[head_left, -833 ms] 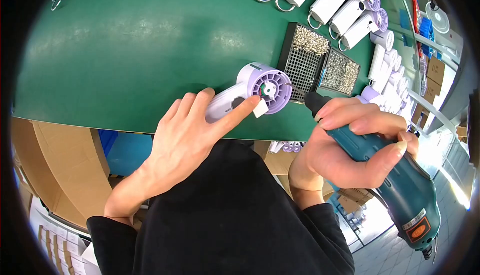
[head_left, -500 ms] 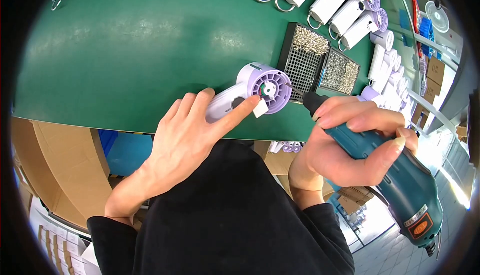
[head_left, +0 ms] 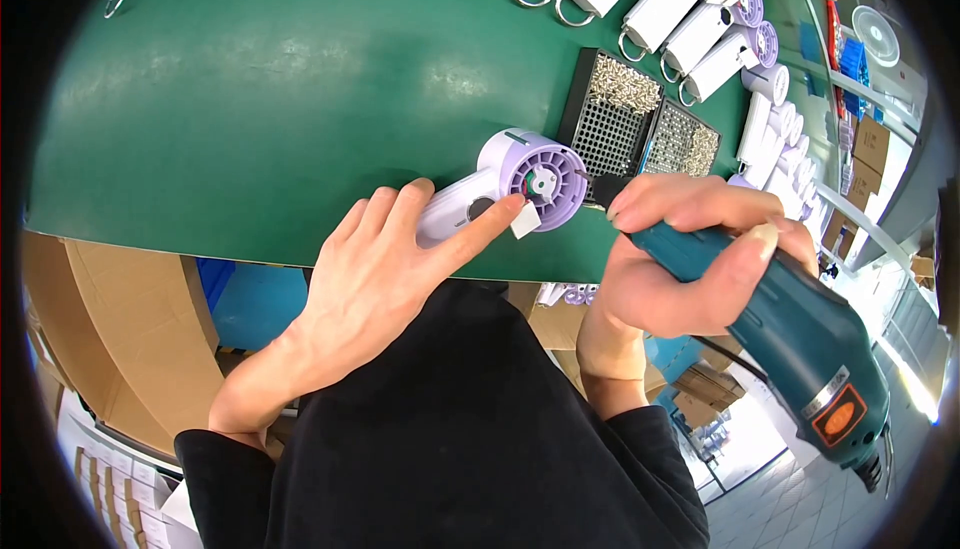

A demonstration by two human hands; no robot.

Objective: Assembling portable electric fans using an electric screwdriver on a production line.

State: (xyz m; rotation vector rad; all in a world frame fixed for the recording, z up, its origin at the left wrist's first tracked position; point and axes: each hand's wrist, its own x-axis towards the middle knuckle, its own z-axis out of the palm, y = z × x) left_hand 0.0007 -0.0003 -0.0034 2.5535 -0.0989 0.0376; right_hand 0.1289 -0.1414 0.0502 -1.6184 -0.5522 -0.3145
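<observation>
You are working with a white and lilac handheld fan that is lying on the green surface, vaned face up, just left of the black tray of small screws. Your left hand is lying over the handle, one finger stretching to the white tab; the hand is hiding its underside, so you cannot tell whether those fingers are gripping or only pressing. Your right hand is wrapping its fingers around the dark green electric screwdriver, which is pointing toward the lilac rim. By its look, you are handling a light, stiff plastic shell, smooth and rounded enough to be rolling under a sideways push, while its thin vanes and exposed hub are probably calling for gentleness. For a sound hold, you should be taking the handle near the head, leaving the vanes free
</observation>
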